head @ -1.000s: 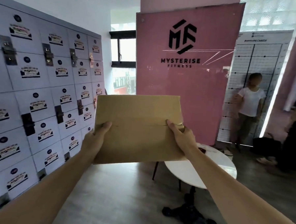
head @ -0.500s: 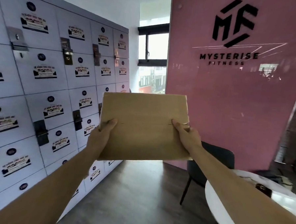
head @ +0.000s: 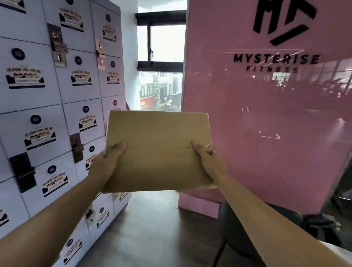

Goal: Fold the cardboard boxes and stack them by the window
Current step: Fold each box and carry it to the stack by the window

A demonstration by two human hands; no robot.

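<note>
A flattened brown cardboard box (head: 158, 146) is held up in front of me, level, at chest height. My left hand (head: 106, 162) grips its left edge, thumb on the top face and fingers hidden underneath. My right hand (head: 208, 161) grips the right edge the same way. A fold seam runs across the box between the two thumbs. The window (head: 161, 59) shows straight ahead, beyond the box, at the end of a narrow gap.
A wall of white lockers (head: 50, 106) runs along the left. A pink panel (head: 274, 110) with a black logo stands on the right. A dark chair (head: 245, 229) sits low right beside a white table edge (head: 334, 250). Grey floor (head: 145, 233) leads toward the window.
My view has moved forward and left toward the window; lockers and pink panel loom larger. The table and the person at the back right have left view. Both hands keep their grip on the box.
</note>
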